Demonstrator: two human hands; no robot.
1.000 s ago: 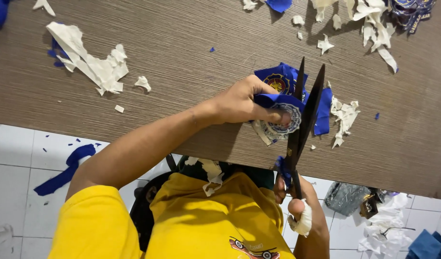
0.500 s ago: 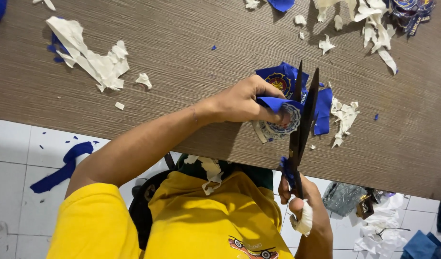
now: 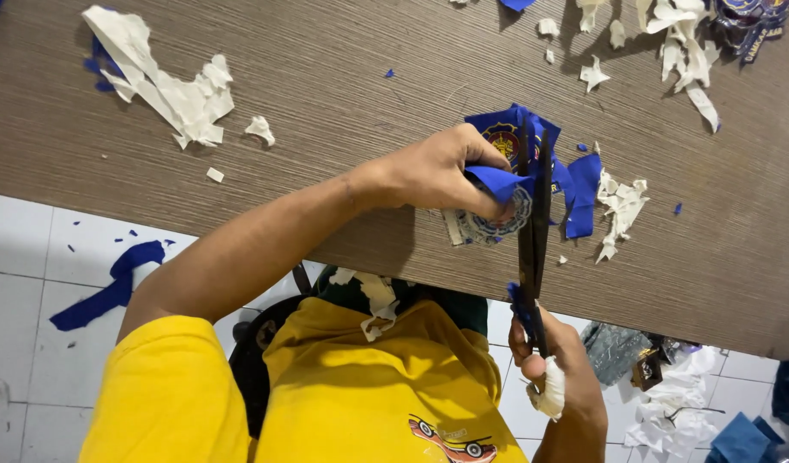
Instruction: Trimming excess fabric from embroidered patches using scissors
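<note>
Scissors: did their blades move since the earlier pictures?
Yes. The scissors have closed: the outer blade swung in toward the patch, while the handles stayed just off the table edge.

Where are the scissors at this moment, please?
In the head view, the scissors stand right of centre, handles in the right hand at the table edge, blades nearly shut across the blue patch that the left hand holds.

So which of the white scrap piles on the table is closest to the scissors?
The small white scrap pile just past the blue fabric, beside the scissors. The big pile near the table's far end and the scattered pile at its back edge both lie well away.
</note>
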